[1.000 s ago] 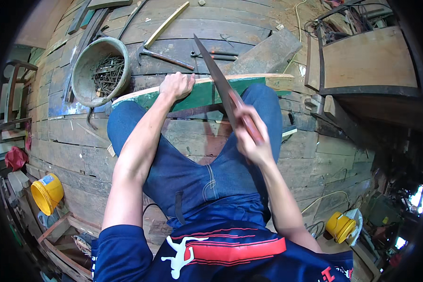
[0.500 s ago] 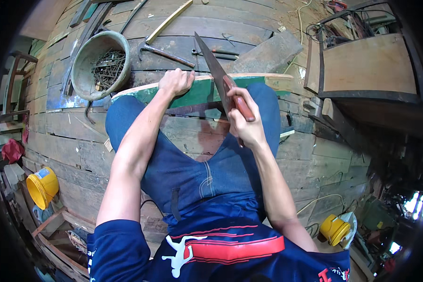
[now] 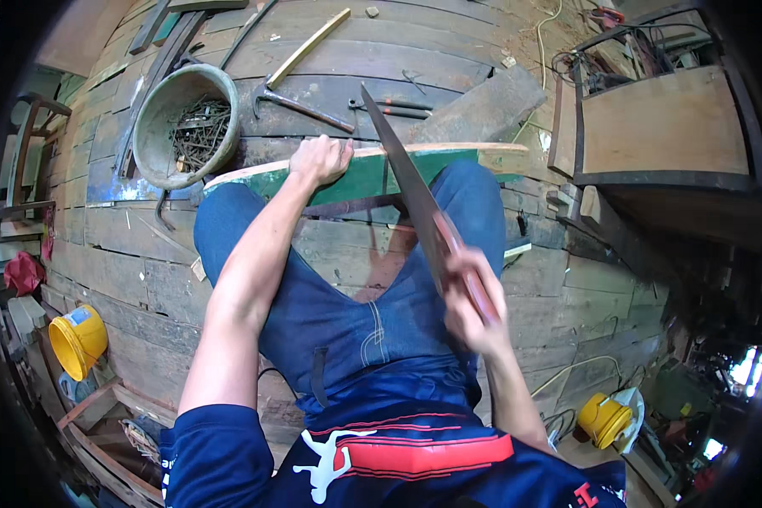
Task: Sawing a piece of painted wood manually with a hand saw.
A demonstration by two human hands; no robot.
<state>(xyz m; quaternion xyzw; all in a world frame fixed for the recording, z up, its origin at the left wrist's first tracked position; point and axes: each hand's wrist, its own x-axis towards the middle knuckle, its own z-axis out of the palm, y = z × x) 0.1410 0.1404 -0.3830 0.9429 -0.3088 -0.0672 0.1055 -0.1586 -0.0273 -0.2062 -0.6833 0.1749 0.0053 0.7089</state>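
Observation:
A green-faced wooden board (image 3: 356, 179) with a pale bare top edge lies crosswise against my knees. My left hand (image 3: 320, 159) is closed over its upper edge, left of the middle. In my right hand (image 3: 474, 305) is the red-brown wooden handle of a handsaw (image 3: 408, 176). The saw's long blade slants up and to the left, crossing the board's edge to the right of my left hand. The handle end is low, over my right thigh, slightly blurred. A dark cut line shows in the green face beside the blade.
Beyond the board lie a claw hammer (image 3: 309, 108), red-handled pincers (image 3: 398, 108), a light wood strip (image 3: 309, 49) and a grey plank (image 3: 487, 106). A bucket of nails (image 3: 144, 144) stands at left. A wooden cabinet (image 3: 665, 127) is at right, yellow buckets (image 3: 78, 341) at the sides.
My right hand has drawn the handsaw back toward my body and to the right, so more blade shows on the near side of the board. My left hand stays on the board.

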